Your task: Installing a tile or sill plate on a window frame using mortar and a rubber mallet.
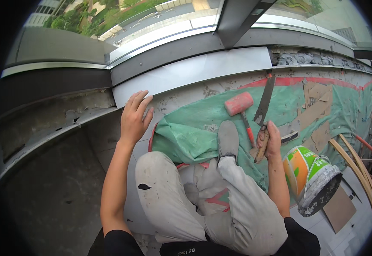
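Just to the right of the right hand is a green-and-orange bucket. That hand is closed around the wooden handle of a long-bladed trowel, its blade pointing away. Left of the trowel, a red-headed mallet lies on a green sheet. The left hand is open and empty, its fingertips by a pale panel that extends beyond both hands; contact is unclear.

- Left hand, fingers loosely extended, at white sill panel
- Right hand gripping wooden-handled trowel
- Red-headed mallet on green tarpaulin
- Smeared plastic bucket
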`<state>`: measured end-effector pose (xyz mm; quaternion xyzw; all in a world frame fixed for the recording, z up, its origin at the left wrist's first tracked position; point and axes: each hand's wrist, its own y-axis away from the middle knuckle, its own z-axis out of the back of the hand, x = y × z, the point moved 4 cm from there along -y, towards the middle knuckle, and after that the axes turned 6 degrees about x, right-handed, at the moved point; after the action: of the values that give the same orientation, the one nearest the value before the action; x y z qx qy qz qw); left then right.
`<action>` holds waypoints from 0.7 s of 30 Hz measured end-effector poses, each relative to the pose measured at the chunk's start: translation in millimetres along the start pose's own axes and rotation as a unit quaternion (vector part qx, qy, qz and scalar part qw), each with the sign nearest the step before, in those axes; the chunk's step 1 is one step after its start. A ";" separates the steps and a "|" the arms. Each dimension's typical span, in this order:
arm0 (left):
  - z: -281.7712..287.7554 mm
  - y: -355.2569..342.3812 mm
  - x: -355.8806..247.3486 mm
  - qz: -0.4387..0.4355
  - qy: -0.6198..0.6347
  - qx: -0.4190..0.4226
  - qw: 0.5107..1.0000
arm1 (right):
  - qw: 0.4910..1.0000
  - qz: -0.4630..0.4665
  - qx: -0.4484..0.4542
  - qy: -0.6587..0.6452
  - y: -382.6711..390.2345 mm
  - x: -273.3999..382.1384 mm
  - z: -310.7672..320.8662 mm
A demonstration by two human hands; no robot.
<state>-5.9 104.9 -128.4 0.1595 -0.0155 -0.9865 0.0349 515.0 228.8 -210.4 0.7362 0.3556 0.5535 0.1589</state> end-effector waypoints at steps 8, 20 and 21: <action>-102.1 -119.9 -41.9 -0.126 -0.024 0.062 0.990 | 0.997 0.020 -0.069 -0.017 10.4 0.9 35.9; -142.9 -152.5 -52.5 -0.164 -0.067 0.095 0.980 | 0.926 0.320 -0.196 0.046 -79.1 154.2 88.2; -145.2 -154.5 -56.0 -0.170 -0.070 0.101 0.978 | 0.925 0.318 -0.202 0.040 -88.8 161.5 89.1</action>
<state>83.1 260.2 -255.0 0.0931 -0.0900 -0.9801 -0.1508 588.5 417.9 -182.8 0.7399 -0.0104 0.6642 0.1058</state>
